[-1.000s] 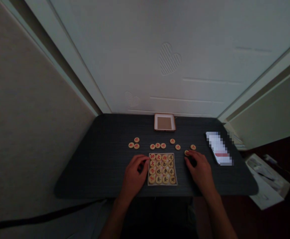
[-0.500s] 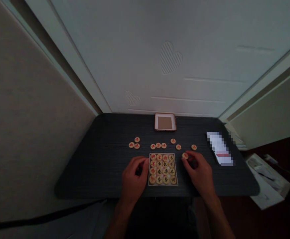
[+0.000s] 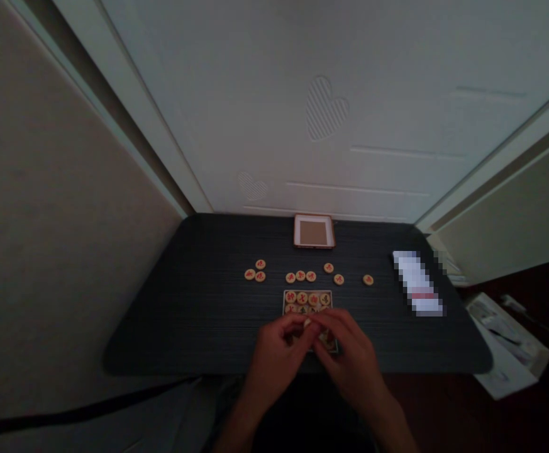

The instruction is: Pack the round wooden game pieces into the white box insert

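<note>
My left hand (image 3: pixel 278 349) and my right hand (image 3: pixel 351 347) meet fingertip to fingertip over a square box (image 3: pixel 284 302) of xiangqi pieces. Between their pinched fingers shows the pale edge of one xiangqi piece (image 3: pixel 307 323), and both hands appear to grip it. Round wooden pieces with red or black characters sit in rows in the box. The back row shows fully, while my hands cover most of the front part. Just behind the box, three red-marked pieces (image 3: pixel 300 275) lie side by side on the table.
On the dark table (image 3: pixel 184 327), more loose red pieces lie at the left (image 3: pixel 260 276) and right (image 3: pixel 339 279). A shallow box lid (image 3: pixel 314 233) rests at the back against the white panel. Toward the right edge lies a phone (image 3: pixel 417 283) with a lit screen.
My right hand has carried its piece leftward from beside the box. My left hand has moved right to join it over the box, and the fingertips of both now meet at the piece.
</note>
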